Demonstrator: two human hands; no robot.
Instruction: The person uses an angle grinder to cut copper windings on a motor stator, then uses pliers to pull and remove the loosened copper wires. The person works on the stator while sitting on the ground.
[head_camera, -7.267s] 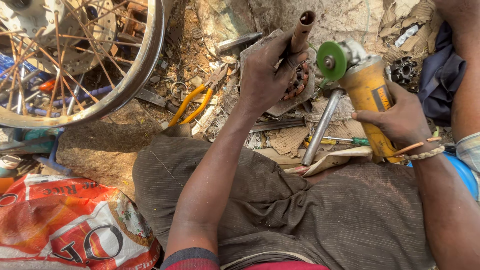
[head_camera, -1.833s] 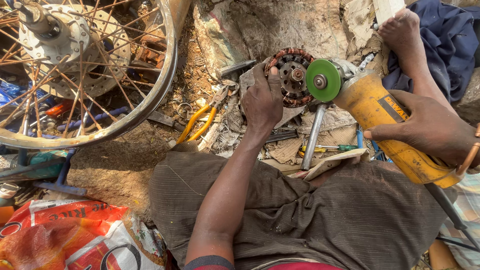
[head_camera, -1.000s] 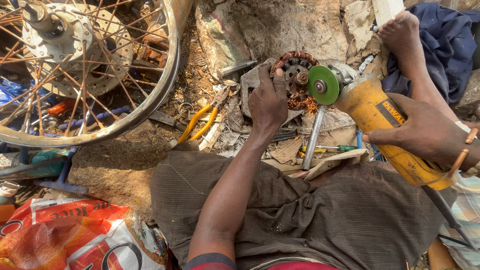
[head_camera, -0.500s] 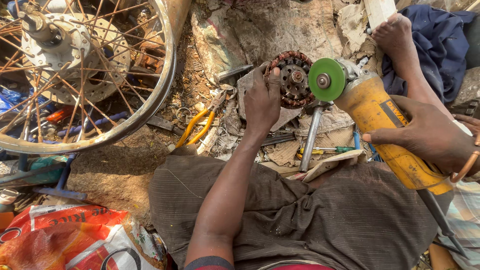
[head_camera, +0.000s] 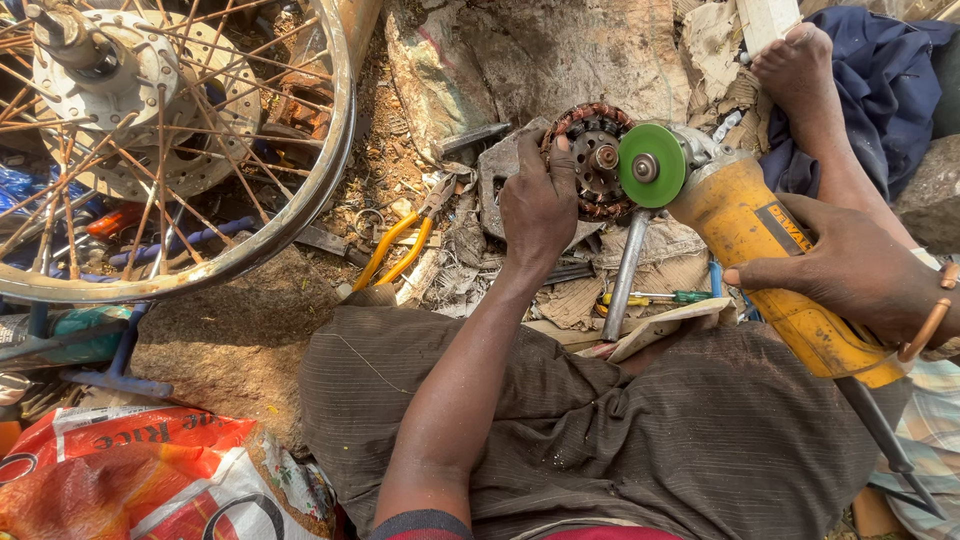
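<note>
The left hand (head_camera: 540, 205) was curled over the near-left rim of a round motor stator (head_camera: 592, 160) ringed with copper windings, fingers pressed together against its edge, holding it on a flat metal plate (head_camera: 500, 170). The right hand (head_camera: 860, 270) was wrapped tightly around the yellow angle grinder (head_camera: 770, 265), whose green disc (head_camera: 652, 165) sat just right of the stator, its edge touching or nearly touching the hub. A bare foot (head_camera: 800, 70) lay beyond the grinder, right of the stator. Yellow-handled pliers (head_camera: 400, 245) lay left of the stator, near the spoked wheel's rim (head_camera: 320, 190). A steel bar (head_camera: 625, 275) ran beneath the stator toward the lap; little open ground remained around it.
</note>
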